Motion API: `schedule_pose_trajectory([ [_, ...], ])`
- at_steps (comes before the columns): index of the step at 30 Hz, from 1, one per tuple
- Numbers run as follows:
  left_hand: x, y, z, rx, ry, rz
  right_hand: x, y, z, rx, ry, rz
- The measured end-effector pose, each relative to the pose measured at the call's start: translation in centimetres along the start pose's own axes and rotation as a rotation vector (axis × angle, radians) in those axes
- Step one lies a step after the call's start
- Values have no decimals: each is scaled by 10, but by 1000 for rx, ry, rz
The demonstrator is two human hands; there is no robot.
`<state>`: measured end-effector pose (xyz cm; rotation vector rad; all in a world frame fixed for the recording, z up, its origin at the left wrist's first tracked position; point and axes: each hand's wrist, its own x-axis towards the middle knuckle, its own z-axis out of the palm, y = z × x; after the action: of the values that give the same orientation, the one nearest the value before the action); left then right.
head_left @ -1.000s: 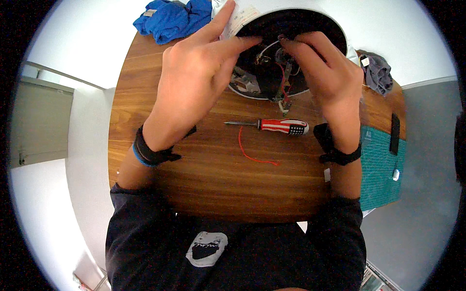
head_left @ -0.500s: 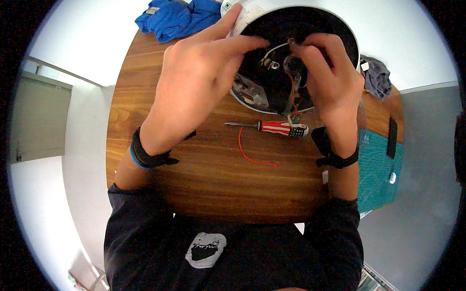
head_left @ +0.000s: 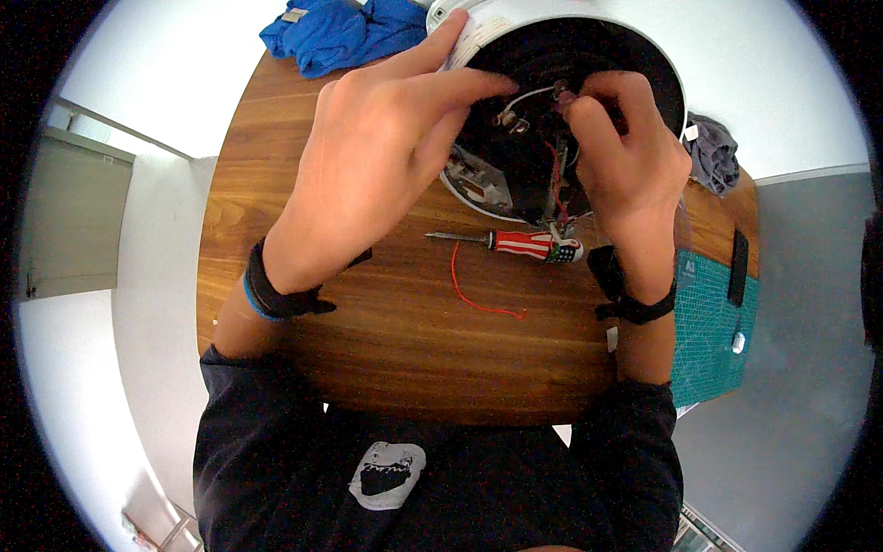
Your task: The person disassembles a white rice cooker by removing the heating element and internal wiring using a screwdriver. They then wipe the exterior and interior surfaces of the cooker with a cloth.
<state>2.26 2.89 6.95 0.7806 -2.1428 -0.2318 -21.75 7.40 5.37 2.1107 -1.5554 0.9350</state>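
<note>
A round white-rimmed housing (head_left: pixel 682 109), black inside, lies on the table in front of me with its hollow side facing me. My left hand (head_left: pixel 377 152) rests across its left rim, fingers stretched apart, one along the outer rim and one reaching inside. Inside the housing, my right hand (head_left: pixel 625 147) pinches at the end of a white wire (head_left: pixel 529 93), beside a small brownish terminal. That wire curves from a metal fitting (head_left: pixel 510 121). Red wires run down a metal strip (head_left: pixel 557 175) near my right fingers. The right fingertips partly hide what they grip.
Below the housing lie a screwdriver (head_left: pixel 524 243) with a red-and-white handle and a loose red wire (head_left: pixel 469 296). A blue cloth (head_left: pixel 340 37) sits at far left, a grey cloth (head_left: pixel 710 152) at right. The green cutting mat (head_left: pixel 713 313) carries a black bar (head_left: pixel 739 267).
My right fingers have closed more tightly at the wire's end and shifted slightly. The left hand keeps its place on the rim. The whole view has shifted slightly.
</note>
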Motion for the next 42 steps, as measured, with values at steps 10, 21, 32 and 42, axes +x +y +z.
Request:
schedule_pose_trajectory([
  [10, -1, 0, -1, 19, -73, -62, -2, 0, 2, -35, 24, -37],
  [21, 0, 3, -3, 40, -97, -45, 0, 7, -3, -109, 9, -132],
  [32, 0, 4, -2, 40, -85, -21, 7, 11, -25, 121, -63, -182],
  [42, -9, -2, 8, 84, -12, -7, 6, 4, -28, 258, -97, -59],
])
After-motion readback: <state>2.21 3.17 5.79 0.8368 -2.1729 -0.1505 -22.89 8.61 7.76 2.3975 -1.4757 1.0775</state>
